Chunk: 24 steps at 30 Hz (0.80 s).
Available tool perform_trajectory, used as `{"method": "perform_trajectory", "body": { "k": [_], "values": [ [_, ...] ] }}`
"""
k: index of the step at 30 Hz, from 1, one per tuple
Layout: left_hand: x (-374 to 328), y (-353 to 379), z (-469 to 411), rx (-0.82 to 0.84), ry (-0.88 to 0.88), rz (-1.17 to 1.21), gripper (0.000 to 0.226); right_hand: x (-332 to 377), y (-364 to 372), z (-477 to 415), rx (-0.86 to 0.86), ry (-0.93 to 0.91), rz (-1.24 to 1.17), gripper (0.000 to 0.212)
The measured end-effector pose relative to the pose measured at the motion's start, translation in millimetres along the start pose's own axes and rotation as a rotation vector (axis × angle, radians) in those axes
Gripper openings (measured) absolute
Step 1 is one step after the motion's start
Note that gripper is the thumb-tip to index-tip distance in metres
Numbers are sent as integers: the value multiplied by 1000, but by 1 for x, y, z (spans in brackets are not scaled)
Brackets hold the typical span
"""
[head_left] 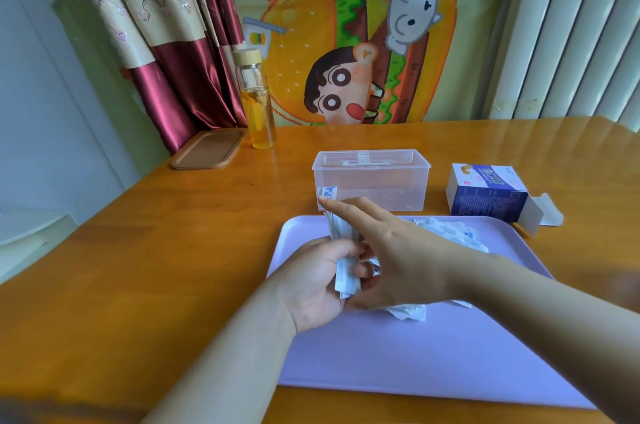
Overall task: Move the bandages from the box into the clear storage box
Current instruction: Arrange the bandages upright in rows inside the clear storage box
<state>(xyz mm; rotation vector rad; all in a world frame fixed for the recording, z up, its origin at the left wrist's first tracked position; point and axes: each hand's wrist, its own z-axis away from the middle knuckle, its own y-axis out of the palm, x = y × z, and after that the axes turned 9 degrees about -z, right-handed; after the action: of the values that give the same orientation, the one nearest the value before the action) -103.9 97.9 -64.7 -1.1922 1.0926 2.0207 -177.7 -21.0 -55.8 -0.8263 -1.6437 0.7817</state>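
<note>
Over the lilac tray [433, 354], my left hand [311, 285] grips a stack of white wrapped bandages [344, 250]. My right hand [391, 250] lies across the stack, fingers stretched out to the left, thumb under the bundle. More loose bandages [450, 231] lie on the tray behind and under my right hand. The clear storage box [372, 178] stands open just beyond the tray, with a few bandages [327, 193] standing at its left end. The blue-and-white bandage box [485, 193] lies on its side to the right, flap open.
A glass bottle [258, 101] of yellow liquid with a wooden cap stands at the back left beside a brown tray-like lid [207, 148]. The wooden table [156, 250] reaches a cartoon cloth and curtains at the far edge.
</note>
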Motion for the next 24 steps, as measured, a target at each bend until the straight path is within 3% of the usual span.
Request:
{"method": "perform_trajectory", "body": {
  "k": [9, 13, 16, 20, 24],
  "values": [
    [-3, 8, 8, 14, 66, -284, 29, 8, -12, 9, 22, -68, 56, 97],
    [-7, 11, 18, 62, 70, -383, 13, 22, -29, 13, -85, -41, -131, 51],
    [-8, 14, 25, 106, 50, -469, 21, 37, -44, 19, -71, 27, -176, 22],
    [-12, 23, 36, 132, 76, -531, 17, 48, -55, 25, -119, 43, -60, 25],
    [-17, 24, 40, 47, 190, -627, 16, 49, -65, 28, -257, 20, 68, 22]
  ]
}}
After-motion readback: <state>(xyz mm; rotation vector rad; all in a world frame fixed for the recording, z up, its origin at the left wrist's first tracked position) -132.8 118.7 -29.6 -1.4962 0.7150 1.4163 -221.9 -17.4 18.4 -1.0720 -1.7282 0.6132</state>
